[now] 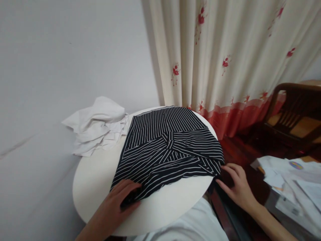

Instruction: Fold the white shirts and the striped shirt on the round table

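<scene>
A black garment with white stripes (160, 147) lies spread on the round white table (92, 187), with a twisted knot across its middle. My left hand (117, 197) is at its lower left corner, the thumb and fingers curled round the cloth edge. At the right corner of the garment, my right hand (235, 185) has its thumb and fingertips on the edge of the fabric. The cloth inside each grasp is partly hidden. The side of the garment nearest me is uneven, with folds between the two hands.
Crumpled white cloth (97, 125) is heaped at the table's left edge against the wall (70, 60). Behind stands a flowered curtain (213, 60) with a red hem. To the right are a dark wooden chair (283, 113) and a pile of white clothes (298, 180).
</scene>
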The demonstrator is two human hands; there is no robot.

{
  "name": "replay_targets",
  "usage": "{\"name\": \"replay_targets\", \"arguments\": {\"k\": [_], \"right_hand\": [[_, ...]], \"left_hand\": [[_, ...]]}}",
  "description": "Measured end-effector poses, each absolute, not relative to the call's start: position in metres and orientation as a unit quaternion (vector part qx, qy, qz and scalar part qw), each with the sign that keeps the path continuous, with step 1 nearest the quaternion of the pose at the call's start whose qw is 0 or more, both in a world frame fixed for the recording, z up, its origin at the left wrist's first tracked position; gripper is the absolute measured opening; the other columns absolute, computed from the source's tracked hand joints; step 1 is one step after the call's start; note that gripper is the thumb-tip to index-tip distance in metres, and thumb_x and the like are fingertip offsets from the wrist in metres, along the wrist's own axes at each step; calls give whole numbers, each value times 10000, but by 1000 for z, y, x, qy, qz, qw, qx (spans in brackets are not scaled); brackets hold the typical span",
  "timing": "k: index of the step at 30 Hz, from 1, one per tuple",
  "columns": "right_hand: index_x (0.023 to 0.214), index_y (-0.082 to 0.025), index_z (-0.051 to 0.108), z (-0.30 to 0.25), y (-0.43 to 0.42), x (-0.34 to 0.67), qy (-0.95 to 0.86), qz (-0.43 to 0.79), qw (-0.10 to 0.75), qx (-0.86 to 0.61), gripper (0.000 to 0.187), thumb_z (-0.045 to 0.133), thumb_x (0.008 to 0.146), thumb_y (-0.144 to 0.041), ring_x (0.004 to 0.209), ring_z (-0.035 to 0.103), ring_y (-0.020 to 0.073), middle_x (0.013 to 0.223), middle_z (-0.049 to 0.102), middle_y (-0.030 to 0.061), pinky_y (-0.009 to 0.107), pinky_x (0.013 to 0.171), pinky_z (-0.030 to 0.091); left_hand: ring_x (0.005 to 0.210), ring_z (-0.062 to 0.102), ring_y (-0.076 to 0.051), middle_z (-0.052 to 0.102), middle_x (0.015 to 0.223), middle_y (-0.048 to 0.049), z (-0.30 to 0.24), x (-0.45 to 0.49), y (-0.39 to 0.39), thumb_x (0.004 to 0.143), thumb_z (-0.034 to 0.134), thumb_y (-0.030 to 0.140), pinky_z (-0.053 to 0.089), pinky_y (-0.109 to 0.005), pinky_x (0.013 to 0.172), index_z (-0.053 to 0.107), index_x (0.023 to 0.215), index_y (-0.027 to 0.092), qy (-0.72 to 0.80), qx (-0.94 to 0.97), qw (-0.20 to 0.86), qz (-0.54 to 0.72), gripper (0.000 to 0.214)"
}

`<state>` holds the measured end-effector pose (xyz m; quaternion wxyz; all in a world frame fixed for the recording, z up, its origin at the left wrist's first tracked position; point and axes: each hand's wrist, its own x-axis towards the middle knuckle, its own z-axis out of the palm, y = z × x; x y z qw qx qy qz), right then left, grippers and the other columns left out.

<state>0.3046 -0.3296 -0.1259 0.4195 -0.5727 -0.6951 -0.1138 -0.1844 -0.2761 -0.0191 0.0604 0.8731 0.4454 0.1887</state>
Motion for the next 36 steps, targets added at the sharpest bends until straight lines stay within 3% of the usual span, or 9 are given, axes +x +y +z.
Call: {"name": "replay_targets", "arguments": {"k": [4,8,15,20,28,32,34,36], "right_hand": [[1190,-246,599,-140,-314,301,-660,-199,436,-579,325,686,878,-268,1049,560,311,1122,577,108,520,892,457],[1051,-270,639,-134,-302,307,-671,-230,476,-520,219,657,869,-149,1019,574,275,1075,607,59,514,916,424],[944,-255,645,-99,-302,330,-705,-50,521,-478,102,563,930,-197,1148,520,287,1133,593,82,528,991,406],[743,-226,597,-85,-297,337,-689,64,510,-511,262,528,976,-322,1162,517,273,1138,579,86,489,1021,409],[671,-224,588,-93,-295,338,-689,67,482,-537,304,571,932,-379,1110,565,283,1113,609,91,464,975,467],[723,-239,604,-94,-296,342,-704,36,468,-532,234,593,912,-376,1146,556,308,1124,616,84,496,996,452],[834,-250,640,-90,-297,339,-700,6,475,-534,146,598,909,-368,1156,556,318,1163,612,87,528,1017,433],[964,-257,659,-82,-297,327,-690,-25,492,-531,123,583,919,-343,1166,558,325,1196,610,97,558,1035,417]], "left_hand": [[978,712,-206,740,1066,-27,-30,-196,-270,904,649,442,584,-274,915,758,1058,286,408,887,-16,216,244],[908,727,-198,755,985,-20,-31,-205,-270,950,581,464,607,-262,857,780,961,286,400,886,-38,232,267],[886,741,-205,759,986,-37,-30,-215,-268,930,586,548,614,-250,808,767,908,245,456,844,11,281,354],[858,711,-199,732,916,-34,-26,-215,-265,944,558,519,595,-248,765,730,826,233,471,838,66,267,355],[788,603,-175,611,827,-32,-21,-214,-275,913,539,352,540,-267,738,538,635,213,504,830,77,226,310],[862,610,-201,631,907,-41,-10,-208,-280,877,542,262,553,-335,808,580,812,212,522,820,40,231,90],[1059,613,-226,654,1109,-72,0,-191,-286,932,507,259,523,-399,970,611,1092,211,518,818,24,251,196],[1273,539,-236,597,1345,-102,10,-162,-292,987,455,252,435,-441,1111,518,1354,222,494,830,13,260,373]]}}
